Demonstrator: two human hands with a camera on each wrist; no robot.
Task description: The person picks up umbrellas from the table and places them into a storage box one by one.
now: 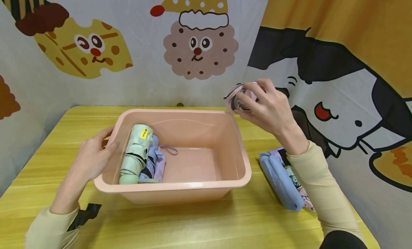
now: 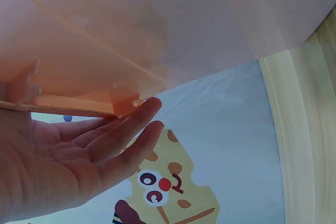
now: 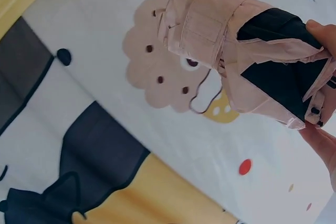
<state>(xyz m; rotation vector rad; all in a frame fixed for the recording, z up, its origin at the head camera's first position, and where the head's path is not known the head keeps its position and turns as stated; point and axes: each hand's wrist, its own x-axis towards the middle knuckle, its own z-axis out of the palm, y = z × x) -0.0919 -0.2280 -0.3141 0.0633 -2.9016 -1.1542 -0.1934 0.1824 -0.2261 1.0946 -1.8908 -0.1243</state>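
Note:
My right hand [image 1: 265, 104] grips the end of a rolled pink-and-black folding umbrella [image 3: 210, 30], raised above the table past the tub's far right corner. My left hand [image 1: 93, 154] holds the left rim of a pink plastic tub [image 1: 180, 188], thumb over the rim; in the left wrist view its fingers [image 2: 131, 156] extend beneath that rim. Inside the tub, at its left end, a mint-green folded umbrella [image 1: 136, 154] lies beside a blue-and-lilac one [image 1: 152, 161] with a wrist loop [image 1: 169, 150].
Right of the tub, partly behind my right forearm, a blue folded umbrella [image 1: 280, 181] lies on the wooden table [image 1: 154, 227] with other patterned folded fabric [image 1: 291, 175] alongside. A cartoon-printed cloth [image 1: 138, 88] hangs behind the table and along its right side.

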